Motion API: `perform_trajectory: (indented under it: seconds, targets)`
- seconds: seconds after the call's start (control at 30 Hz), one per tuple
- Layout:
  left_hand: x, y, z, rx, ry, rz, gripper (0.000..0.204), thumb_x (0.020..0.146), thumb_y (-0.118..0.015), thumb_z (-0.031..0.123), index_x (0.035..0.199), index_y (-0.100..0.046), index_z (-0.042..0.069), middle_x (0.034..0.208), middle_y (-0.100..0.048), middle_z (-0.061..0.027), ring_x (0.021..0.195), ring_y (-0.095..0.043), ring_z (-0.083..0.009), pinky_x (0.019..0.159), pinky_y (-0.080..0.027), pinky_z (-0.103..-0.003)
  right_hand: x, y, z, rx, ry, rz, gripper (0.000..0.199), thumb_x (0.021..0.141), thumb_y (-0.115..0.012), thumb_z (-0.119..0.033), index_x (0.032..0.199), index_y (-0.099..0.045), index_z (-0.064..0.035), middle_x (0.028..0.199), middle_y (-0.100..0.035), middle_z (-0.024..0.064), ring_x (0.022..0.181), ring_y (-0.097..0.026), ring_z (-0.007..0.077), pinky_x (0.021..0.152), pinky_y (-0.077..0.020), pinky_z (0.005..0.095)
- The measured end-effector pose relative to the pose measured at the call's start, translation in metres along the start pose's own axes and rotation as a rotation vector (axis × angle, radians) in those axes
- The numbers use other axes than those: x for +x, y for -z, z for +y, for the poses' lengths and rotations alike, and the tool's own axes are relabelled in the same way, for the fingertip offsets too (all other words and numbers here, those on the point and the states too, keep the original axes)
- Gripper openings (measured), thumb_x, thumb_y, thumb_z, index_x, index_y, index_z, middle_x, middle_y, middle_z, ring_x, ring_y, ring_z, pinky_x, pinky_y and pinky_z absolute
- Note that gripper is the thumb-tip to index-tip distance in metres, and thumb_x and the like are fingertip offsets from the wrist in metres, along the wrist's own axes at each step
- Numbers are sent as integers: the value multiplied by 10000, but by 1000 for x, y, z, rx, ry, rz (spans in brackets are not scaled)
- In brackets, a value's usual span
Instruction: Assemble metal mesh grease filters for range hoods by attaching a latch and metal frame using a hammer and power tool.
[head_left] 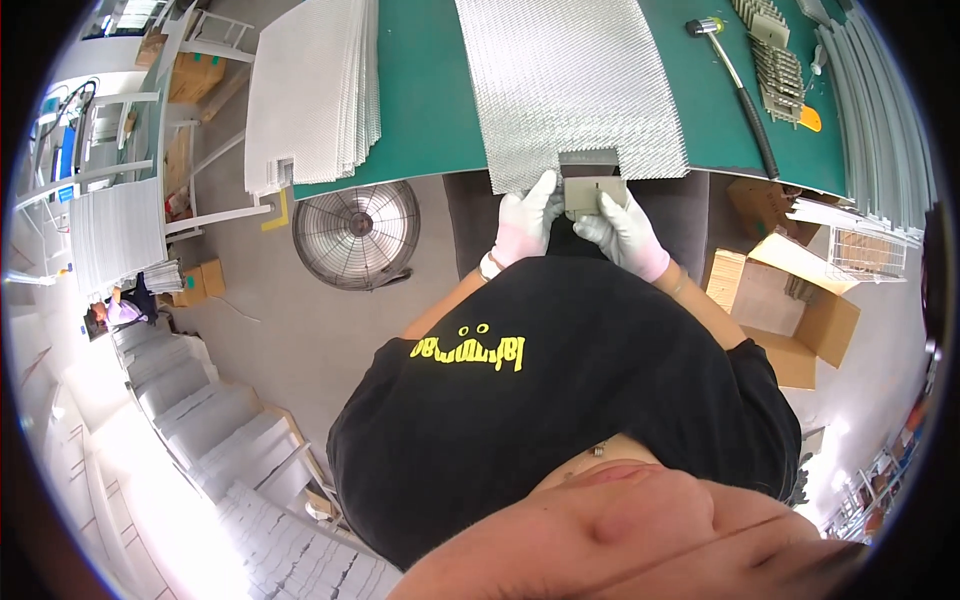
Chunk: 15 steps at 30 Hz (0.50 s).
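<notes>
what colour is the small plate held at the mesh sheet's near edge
The small plate is dull olive-grey, seen in the head view.

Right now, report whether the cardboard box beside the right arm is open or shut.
Open: the box has its flaps spread outward, and its inside shows.

A hand could pass over the green table [425, 100] between the left mesh stack [312, 90] and middle mesh sheet [570, 80]; rightward, a hammer [742, 92] and metal parts [778, 75] obstruct.
</notes>
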<state>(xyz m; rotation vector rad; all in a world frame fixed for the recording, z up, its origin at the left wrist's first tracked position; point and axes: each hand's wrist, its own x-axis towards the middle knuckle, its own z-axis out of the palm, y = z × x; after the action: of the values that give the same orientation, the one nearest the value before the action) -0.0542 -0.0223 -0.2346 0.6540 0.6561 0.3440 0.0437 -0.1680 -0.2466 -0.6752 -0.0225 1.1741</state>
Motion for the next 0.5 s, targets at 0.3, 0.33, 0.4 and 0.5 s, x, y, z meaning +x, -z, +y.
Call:
perform_trajectory:
  seconds: [0.3,0.33,0.4,0.5]
  targets:
    - [-1,2,-4,8,31,86,270,967,-686,198,1101,-677,-36,1041,-715,-124,908,-692,-217,849,-558,-374,5,-4,-4,-45,41,27,372,1019,-588,-212,1288,-465,14,1150,-639,133,944,-683,186,757,-621,324]
    - [0,5,-6,-12,55,87,270,962,-693,204,1097,-681,-29,1037,-716,-118,907,-693,-211,848,-559,-372,5,-4,-3,-46,40,28,372,1019,-588,-212,1288,-465,14,1150,-639,133,944,-683,186,757,-621,324]
    - [-1,1,-4,26,44,105,268,960,-697,207,1095,-682,-25,1033,-717,-113,908,-693,-206,845,-560,-369,5,-5,2,-168,107,151,352,1016,-589,-187,1274,-470,21,1138,-642,138,918,-688,191,725,-618,312]
    - [-3,-3,-3,64,10,126,266,957,-702,208,1096,-683,-17,1036,-717,-108,910,-692,-197,836,-561,-363,4,-10,3,-340,162,297,337,1010,-594,-156,1269,-472,23,1136,-642,135,887,-692,194,694,-614,307]
